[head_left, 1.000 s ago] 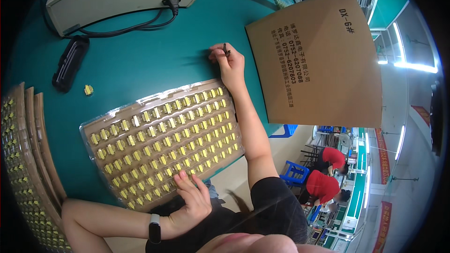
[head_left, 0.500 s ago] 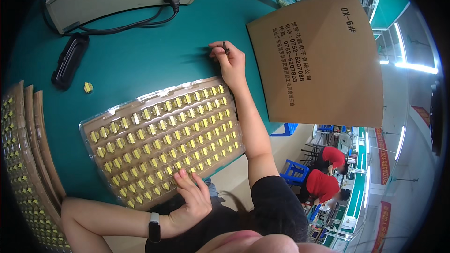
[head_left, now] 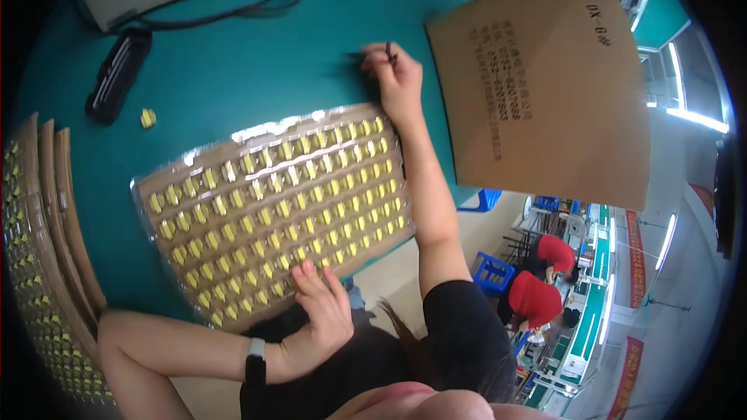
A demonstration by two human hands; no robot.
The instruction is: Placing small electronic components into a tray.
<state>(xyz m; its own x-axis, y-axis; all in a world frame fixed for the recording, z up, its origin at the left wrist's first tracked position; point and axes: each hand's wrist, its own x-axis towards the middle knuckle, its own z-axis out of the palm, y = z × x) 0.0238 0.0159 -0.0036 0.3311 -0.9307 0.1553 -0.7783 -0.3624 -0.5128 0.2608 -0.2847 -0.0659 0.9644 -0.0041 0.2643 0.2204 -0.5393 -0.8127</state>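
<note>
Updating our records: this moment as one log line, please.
Left hand: at near edge of tray | Right hand: holding slim dark tool | Tray: rows of yellow parts | Loose yellow part: beyond tray

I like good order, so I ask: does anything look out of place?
Yes: one small yellow component lies loose on the green tabletop, near the long black case, while similar yellow pieces sit in rows in the clear plastic tray.

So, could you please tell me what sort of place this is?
It looks like a factory workshop, possibly for electronic parts: a tray of small yellow parts lies on a green tabletop, two people in red tops bend over work in the background, and bright tube lights shine overhead.
</note>
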